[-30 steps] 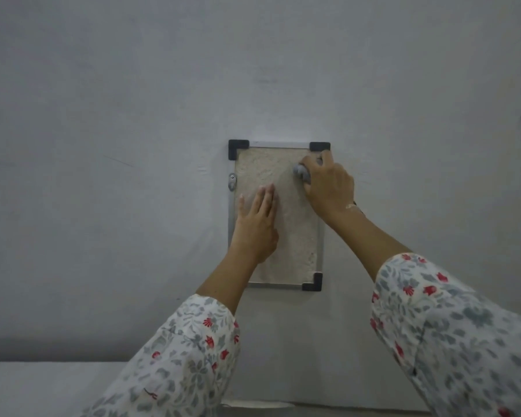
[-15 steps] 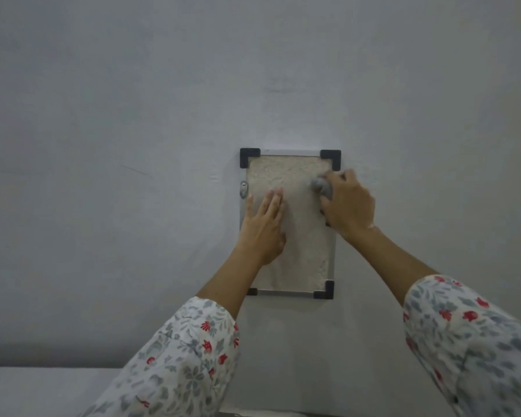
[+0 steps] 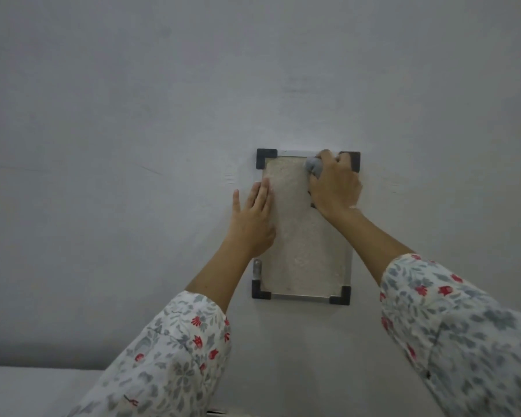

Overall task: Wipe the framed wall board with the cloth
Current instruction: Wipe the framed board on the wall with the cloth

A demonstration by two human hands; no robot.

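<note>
A small framed board (image 3: 306, 251) with a rough beige face, a silver frame and black corner caps hangs on a grey wall. My right hand (image 3: 334, 183) presses a bunched grey cloth (image 3: 313, 166) against the board's top edge, near the upper right corner. My left hand (image 3: 253, 219) lies flat with fingers together on the board's left edge, partly on the wall. It holds nothing.
The plain grey wall (image 3: 133, 145) fills the view around the board. A small metal bracket (image 3: 257, 269) sits on the frame's lower left side. A pale ledge or surface (image 3: 27, 389) shows at the bottom left.
My right hand has moved the cloth up to the board's top edge. My left hand has slid left, from the board's face to its left edge.
</note>
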